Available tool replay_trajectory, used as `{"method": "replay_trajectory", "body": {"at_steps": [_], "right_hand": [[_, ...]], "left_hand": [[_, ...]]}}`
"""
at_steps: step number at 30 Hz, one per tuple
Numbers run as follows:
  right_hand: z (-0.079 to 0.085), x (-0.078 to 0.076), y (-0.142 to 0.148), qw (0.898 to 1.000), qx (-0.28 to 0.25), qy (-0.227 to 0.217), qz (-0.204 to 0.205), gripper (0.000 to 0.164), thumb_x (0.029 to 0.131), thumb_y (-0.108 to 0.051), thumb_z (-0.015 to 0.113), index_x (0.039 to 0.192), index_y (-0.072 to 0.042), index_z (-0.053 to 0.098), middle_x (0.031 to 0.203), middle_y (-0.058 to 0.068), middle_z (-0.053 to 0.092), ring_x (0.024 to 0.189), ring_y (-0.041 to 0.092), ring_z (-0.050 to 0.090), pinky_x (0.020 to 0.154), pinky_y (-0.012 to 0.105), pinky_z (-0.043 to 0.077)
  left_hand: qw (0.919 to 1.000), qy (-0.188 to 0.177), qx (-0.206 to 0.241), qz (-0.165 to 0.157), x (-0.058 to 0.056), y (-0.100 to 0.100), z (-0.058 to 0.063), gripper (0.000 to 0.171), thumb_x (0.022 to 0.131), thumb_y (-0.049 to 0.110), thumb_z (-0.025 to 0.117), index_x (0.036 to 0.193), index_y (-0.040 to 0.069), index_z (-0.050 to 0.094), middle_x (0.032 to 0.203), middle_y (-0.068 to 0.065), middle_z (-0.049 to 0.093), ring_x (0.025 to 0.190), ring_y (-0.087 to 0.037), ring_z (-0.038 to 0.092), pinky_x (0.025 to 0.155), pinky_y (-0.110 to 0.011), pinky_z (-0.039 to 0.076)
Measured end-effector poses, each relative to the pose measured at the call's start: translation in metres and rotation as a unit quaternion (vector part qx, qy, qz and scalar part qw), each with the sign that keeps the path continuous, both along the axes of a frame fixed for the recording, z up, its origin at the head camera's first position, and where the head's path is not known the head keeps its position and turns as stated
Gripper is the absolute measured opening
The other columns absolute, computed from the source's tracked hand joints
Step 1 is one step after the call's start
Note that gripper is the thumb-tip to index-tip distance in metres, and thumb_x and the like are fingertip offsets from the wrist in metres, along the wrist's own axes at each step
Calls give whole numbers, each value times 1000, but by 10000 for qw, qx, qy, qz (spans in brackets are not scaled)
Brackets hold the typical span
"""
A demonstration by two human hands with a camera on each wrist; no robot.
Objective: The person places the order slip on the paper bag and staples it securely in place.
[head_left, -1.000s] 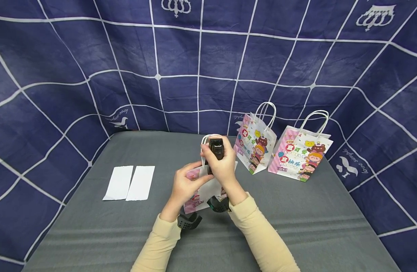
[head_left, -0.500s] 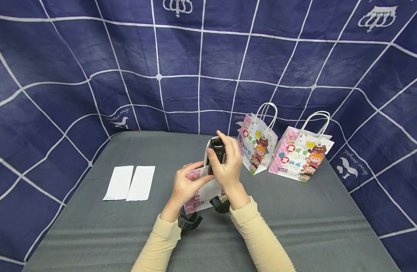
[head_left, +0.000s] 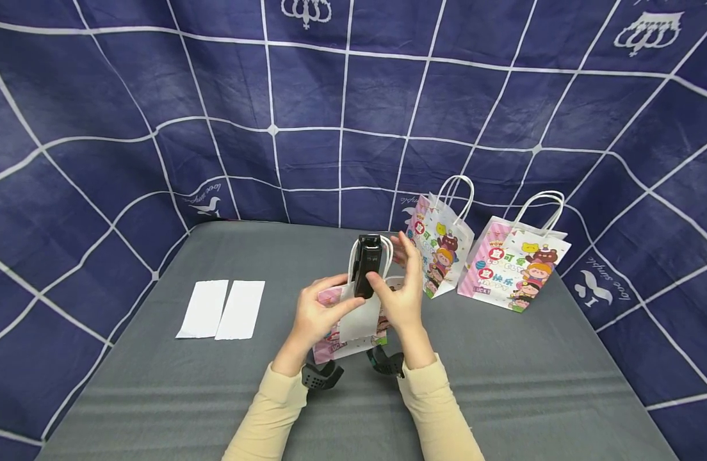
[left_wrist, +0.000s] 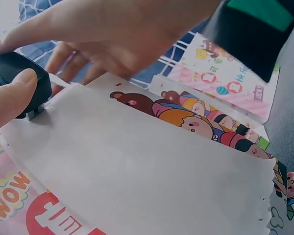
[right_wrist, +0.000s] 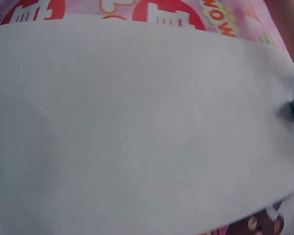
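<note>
A black stapler [head_left: 367, 266] stands at the top edge of a small printed paper bag [head_left: 330, 346], over a white paper slip [head_left: 359, 320] lying against its front. My left hand [head_left: 316, 310] holds the stapler and bag top, thumb on the stapler's lower end, fingers hidden behind the bag. My right hand [head_left: 404, 298] has its fingers spread apart beside the white handles [head_left: 388, 253]; its thumb touches the stapler. The left wrist view shows the stapler [left_wrist: 32, 81] on the edge of the slip [left_wrist: 137, 166]. In the right wrist view the slip [right_wrist: 147, 122] fills most of the picture.
Two matching paper bags, one nearer [head_left: 442, 250] and one farther right [head_left: 515, 266], stand at the back right. Two white slips [head_left: 202, 310] [head_left: 241, 310] lie on the grey table [head_left: 157, 397] at left. A blue checked cloth [head_left: 307, 160] hangs behind.
My right hand has loosened its grip on the stapler, spreading its fingers and shifting right. The left hand has stayed in place at the bag and stapler.
</note>
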State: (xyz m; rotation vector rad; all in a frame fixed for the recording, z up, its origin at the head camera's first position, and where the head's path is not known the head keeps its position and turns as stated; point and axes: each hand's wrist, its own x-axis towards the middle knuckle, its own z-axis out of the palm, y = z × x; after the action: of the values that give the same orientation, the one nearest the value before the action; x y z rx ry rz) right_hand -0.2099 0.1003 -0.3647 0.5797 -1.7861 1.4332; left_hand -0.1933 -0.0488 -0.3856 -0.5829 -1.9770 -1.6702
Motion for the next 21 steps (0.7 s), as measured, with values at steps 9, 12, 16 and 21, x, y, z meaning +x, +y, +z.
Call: {"method": "replay_trajectory", "body": {"at_steps": [9, 12, 16, 21], "right_hand": [[-32, -9, 24, 9817, -730, -686, 1617, 87, 74, -29, 80, 138, 7, 33, 125, 19, 50, 102, 22, 59, 81, 31, 49], [-38, -9, 30, 9763, -617, -922, 1858, 73, 72, -13, 82, 131, 9, 43, 114, 6, 63, 94, 16, 63, 73, 25, 52], [-35, -5, 34, 9768, -204, -1123, 1810, 58, 63, 15, 79, 116, 13, 55, 99, -2, 69, 96, 12, 63, 71, 24, 52], [-21, 5, 36, 9743, 111, -1274, 1856, 50, 60, 26, 73, 107, 16, 58, 96, -3, 68, 93, 9, 63, 67, 27, 53]], "left_hand": [[9999, 35, 0, -131, 0, 0, -1, 39, 62, -6, 83, 98, -9, 68, 92, -21, 69, 88, -27, 64, 79, -33, 49], [9998, 52, -18, -184, -1, 0, -2, 39, 62, -6, 83, 98, -10, 68, 92, -21, 69, 88, -25, 64, 79, -33, 50], [9996, 21, 11, -286, -1, -1, -2, 38, 63, -7, 82, 98, -10, 68, 93, -21, 68, 88, -21, 64, 79, -31, 50], [9988, -20, 49, -492, 1, -1, 1, 37, 63, -9, 81, 98, -11, 67, 94, -23, 68, 89, -15, 64, 79, -28, 51]]}}
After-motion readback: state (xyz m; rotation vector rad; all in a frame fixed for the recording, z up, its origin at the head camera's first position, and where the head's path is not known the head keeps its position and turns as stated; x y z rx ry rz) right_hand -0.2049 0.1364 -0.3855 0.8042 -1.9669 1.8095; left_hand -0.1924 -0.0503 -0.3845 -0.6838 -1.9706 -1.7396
